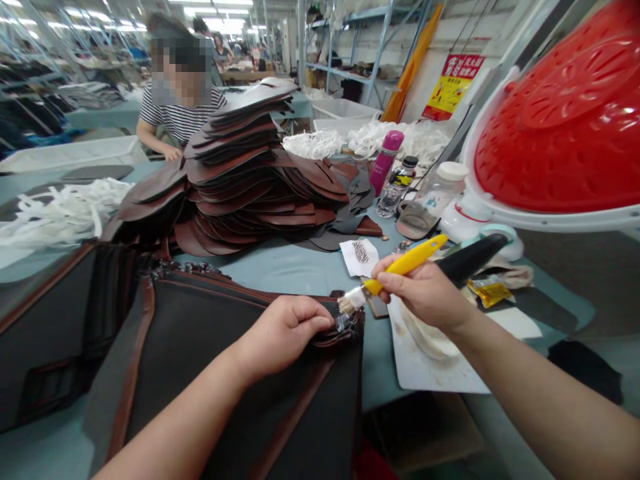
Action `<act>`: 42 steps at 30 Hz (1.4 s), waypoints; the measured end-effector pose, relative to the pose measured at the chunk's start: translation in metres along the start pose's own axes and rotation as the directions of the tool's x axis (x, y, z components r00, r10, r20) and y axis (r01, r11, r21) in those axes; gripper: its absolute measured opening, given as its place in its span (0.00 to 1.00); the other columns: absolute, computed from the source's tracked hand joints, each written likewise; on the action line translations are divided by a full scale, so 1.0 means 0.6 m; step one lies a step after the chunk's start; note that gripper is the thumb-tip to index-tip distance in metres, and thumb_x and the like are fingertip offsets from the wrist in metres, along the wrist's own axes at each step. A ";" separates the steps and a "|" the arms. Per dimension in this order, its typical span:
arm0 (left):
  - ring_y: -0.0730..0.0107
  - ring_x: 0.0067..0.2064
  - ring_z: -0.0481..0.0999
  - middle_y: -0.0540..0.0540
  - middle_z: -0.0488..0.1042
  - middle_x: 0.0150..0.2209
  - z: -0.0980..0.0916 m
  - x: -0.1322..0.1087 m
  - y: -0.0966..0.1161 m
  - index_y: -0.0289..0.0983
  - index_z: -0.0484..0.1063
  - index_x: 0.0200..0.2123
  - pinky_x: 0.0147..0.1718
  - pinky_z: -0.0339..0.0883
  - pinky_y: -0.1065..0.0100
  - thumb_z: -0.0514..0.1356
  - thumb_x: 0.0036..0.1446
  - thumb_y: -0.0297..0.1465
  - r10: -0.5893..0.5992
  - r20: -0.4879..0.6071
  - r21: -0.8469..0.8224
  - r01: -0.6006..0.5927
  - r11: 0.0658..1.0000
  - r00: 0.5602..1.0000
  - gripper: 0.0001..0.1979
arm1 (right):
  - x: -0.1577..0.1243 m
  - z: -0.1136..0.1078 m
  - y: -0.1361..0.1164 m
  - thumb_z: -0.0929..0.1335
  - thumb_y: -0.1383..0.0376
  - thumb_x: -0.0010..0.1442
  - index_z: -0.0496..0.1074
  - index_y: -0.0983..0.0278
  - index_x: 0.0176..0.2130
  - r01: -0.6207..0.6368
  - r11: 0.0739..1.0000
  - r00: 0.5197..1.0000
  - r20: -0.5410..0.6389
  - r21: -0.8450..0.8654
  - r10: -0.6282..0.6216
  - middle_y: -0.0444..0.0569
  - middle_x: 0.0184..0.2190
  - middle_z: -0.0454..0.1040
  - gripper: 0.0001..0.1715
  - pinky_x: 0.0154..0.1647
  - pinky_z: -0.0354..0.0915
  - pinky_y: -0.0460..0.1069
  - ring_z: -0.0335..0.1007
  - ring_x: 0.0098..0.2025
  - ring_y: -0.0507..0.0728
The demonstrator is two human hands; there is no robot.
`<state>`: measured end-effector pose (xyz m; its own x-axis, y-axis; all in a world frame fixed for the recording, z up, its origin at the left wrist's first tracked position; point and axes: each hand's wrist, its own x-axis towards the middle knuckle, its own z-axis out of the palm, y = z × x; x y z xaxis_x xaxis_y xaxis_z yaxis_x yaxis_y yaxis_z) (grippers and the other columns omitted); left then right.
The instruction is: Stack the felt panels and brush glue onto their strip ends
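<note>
The dark leather panel (295,407) with brown edging lay on the blue-grey table (300,280), its toothed top edge (185,269) running crosswise before the person. The left hand (283,333) was clenched on its corner, nearer than the right hand (420,290), which gripped a yellow-handled brush (395,273), bristles just beside that corner. Beyond stood a stack of brown leather pieces (240,180).

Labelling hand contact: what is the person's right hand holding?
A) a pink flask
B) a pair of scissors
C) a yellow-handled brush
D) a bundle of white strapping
C. The right hand closes around the yellow handle of the brush, whose bristles sit near the left hand at the edge of the dark panel.
</note>
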<state>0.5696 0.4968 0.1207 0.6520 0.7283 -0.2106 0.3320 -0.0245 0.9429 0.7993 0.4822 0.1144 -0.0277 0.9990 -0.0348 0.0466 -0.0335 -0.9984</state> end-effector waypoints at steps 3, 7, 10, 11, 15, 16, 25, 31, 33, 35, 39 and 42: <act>0.73 0.25 0.67 0.51 0.69 0.23 0.006 0.011 -0.007 0.36 0.71 0.34 0.27 0.63 0.71 0.52 0.52 0.30 -0.163 -0.078 -0.023 0.162 0.987 0.984 0.10 | 0.005 0.010 0.014 0.69 0.59 0.50 0.69 0.67 0.29 -0.041 0.987 0.997 -0.072 -0.155 0.030 0.43 0.18 0.66 0.12 0.21 0.60 0.46 0.62 0.20 0.51; 0.66 0.40 0.71 0.44 0.72 0.39 0.010 0.028 -0.014 0.36 0.71 0.40 0.41 0.64 0.67 0.55 0.47 0.25 -0.021 -0.161 0.336 0.074 0.939 0.987 0.15 | -0.001 0.009 0.017 0.67 0.58 0.54 0.69 0.66 0.31 0.055 0.992 0.973 -0.216 -0.112 -0.078 0.43 0.20 0.67 0.12 0.24 0.61 0.47 0.63 0.22 0.51; 0.57 0.51 0.66 0.40 0.68 0.50 0.006 0.036 -0.008 0.37 0.68 0.49 0.51 0.59 0.59 0.55 0.49 0.27 0.000 -0.076 0.599 0.046 0.799 0.997 0.21 | -0.006 0.011 0.019 0.67 0.59 0.54 0.68 0.66 0.30 0.068 0.996 0.989 -0.129 -0.061 -0.075 0.43 0.20 0.66 0.11 0.23 0.60 0.46 0.62 0.22 0.51; 0.56 0.52 0.65 0.40 0.68 0.50 0.004 0.038 -0.004 0.38 0.67 0.49 0.51 0.58 0.57 0.54 0.49 0.28 -0.032 -0.040 0.648 0.050 0.760 0.999 0.21 | -0.006 0.014 0.020 0.67 0.60 0.53 0.68 0.66 0.29 0.046 0.995 0.995 -0.086 -0.085 -0.054 0.42 0.20 0.66 0.11 0.23 0.59 0.46 0.62 0.21 0.51; 0.57 0.50 0.67 0.42 0.70 0.48 -0.002 0.044 0.002 0.40 0.69 0.46 0.50 0.58 0.57 0.54 0.50 0.29 -0.097 0.026 0.704 0.051 0.709 0.995 0.18 | 0.006 0.017 0.026 0.66 0.62 0.53 0.69 0.66 0.29 0.033 0.971 0.995 -0.084 -0.238 -0.055 0.42 0.20 0.66 0.09 0.23 0.59 0.46 0.61 0.22 0.51; 0.58 0.50 0.67 0.42 0.70 0.47 -0.002 0.045 0.001 0.40 0.70 0.45 0.50 0.59 0.57 0.54 0.49 0.29 -0.095 0.019 0.702 0.055 0.711 0.995 0.18 | 0.009 0.015 0.026 0.66 0.62 0.53 0.69 0.66 0.30 0.049 0.967 0.990 -0.115 -0.252 -0.080 0.42 0.20 0.66 0.09 0.24 0.59 0.47 0.62 0.22 0.51; 0.67 0.35 0.70 0.50 0.72 0.32 0.008 0.043 -0.011 0.40 0.69 0.29 0.36 0.62 0.67 0.53 0.47 0.26 -0.019 -0.122 0.605 0.090 0.791 0.992 0.07 | -0.010 0.013 0.014 0.68 0.60 0.53 0.68 0.66 0.30 0.095 0.995 0.992 -0.081 -0.042 -0.098 0.43 0.22 0.67 0.10 0.23 0.60 0.46 0.62 0.22 0.51; 0.70 0.29 0.68 0.52 0.70 0.25 0.014 0.045 -0.015 0.39 0.68 0.28 0.29 0.60 0.71 0.53 0.47 0.26 -0.007 -0.186 0.568 0.113 0.816 0.983 0.05 | 0.003 0.005 0.028 0.67 0.60 0.53 0.69 0.66 0.31 0.092 0.982 0.979 -0.166 -0.163 -0.119 0.44 0.22 0.67 0.11 0.26 0.61 0.48 0.63 0.24 0.52; 0.70 0.31 0.69 0.51 0.72 0.27 0.015 0.044 -0.015 0.39 0.69 0.30 0.31 0.62 0.70 0.53 0.47 0.26 0.001 -0.197 0.534 0.107 0.839 0.980 0.07 | 0.013 -0.003 0.031 0.68 0.58 0.52 0.69 0.66 0.33 0.110 0.989 0.967 -0.221 -0.095 -0.129 0.45 0.23 0.68 0.13 0.27 0.62 0.48 0.64 0.24 0.52; 0.69 0.34 0.71 0.50 0.73 0.30 0.016 0.040 -0.014 0.40 0.71 0.30 0.34 0.63 0.70 0.53 0.48 0.25 0.037 -0.191 0.521 0.070 0.851 0.981 0.09 | 0.020 -0.005 0.033 0.68 0.57 0.52 0.68 0.66 0.33 0.106 0.994 0.976 -0.191 -0.011 -0.106 0.44 0.23 0.68 0.14 0.26 0.62 0.48 0.64 0.24 0.51; 0.70 0.33 0.71 0.51 0.74 0.28 0.018 0.032 -0.010 0.39 0.73 0.28 0.35 0.63 0.70 0.53 0.50 0.27 0.050 -0.242 0.482 0.075 0.873 0.969 0.08 | 0.017 0.002 0.027 0.69 0.58 0.50 0.69 0.66 0.30 0.059 0.995 0.997 0.047 0.079 -0.063 0.44 0.23 0.67 0.13 0.25 0.61 0.47 0.63 0.23 0.51; 0.71 0.28 0.70 0.53 0.71 0.23 0.019 0.027 -0.007 0.39 0.71 0.25 0.30 0.62 0.70 0.56 0.49 0.31 -0.035 -0.352 0.438 0.197 0.877 0.935 0.05 | 0.003 0.002 0.009 0.70 0.60 0.49 0.71 0.66 0.29 0.066 0.994 0.980 0.183 0.083 -0.081 0.46 0.24 0.69 0.11 0.27 0.62 0.47 0.63 0.25 0.52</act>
<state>0.5865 0.5009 0.1104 0.3582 0.9233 -0.1389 0.7182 -0.1775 0.6728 0.7985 0.4837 0.1089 -0.2132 0.9763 0.0380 -0.0379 0.0306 -0.9988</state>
